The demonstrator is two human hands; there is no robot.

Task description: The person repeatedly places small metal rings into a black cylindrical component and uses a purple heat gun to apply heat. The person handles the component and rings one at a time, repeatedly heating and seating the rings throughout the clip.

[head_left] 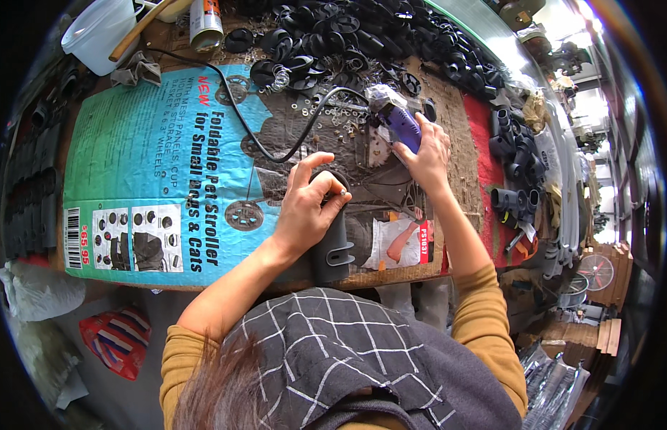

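My left hand [308,204] pinches a small shiny metal piece, seemingly a screw [343,192], between thumb and forefinger; its other fingers are raised. Just under that hand a long dark grey plastic part [335,247] with a bracket on its side lies at the table's near edge, partly covered by the hand. Farther right, my right hand [429,156] has thumb and fingers around the end of a purple corded power tool [401,125], which looks like an electric screwdriver. Its tip is hard to make out. The black cord [258,143] loops left from the tool.
A printed cardboard sheet [132,143] covers the table. Loose washers [337,115] and metal rings [279,79] lie beyond my hands. Black plastic parts [333,29] pile up at the back, with more [516,158] on the right. A spray can [206,29] and white tub [100,36] stand far left.
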